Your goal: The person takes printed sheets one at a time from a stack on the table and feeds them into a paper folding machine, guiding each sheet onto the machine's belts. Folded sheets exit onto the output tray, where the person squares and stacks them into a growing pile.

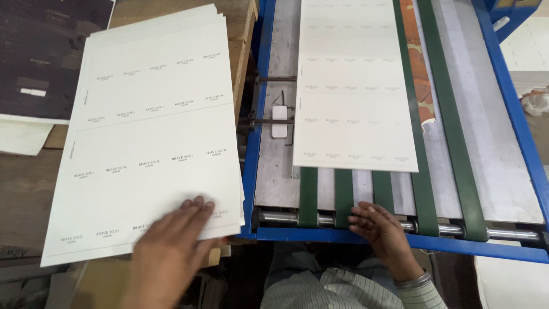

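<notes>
Background stuff: there's a dark printed board (46, 51) sitting top left on a white slab (23, 137), both on a worn wooden bench (26, 194). A small white clip thing (279, 121) sits on the bare metal plate (273, 171) beside the belts. An orange patterned strip (420, 74) shows between two green belts. At the far right edge there's a white blurry object (537, 102), can't tell what it is.
</notes>
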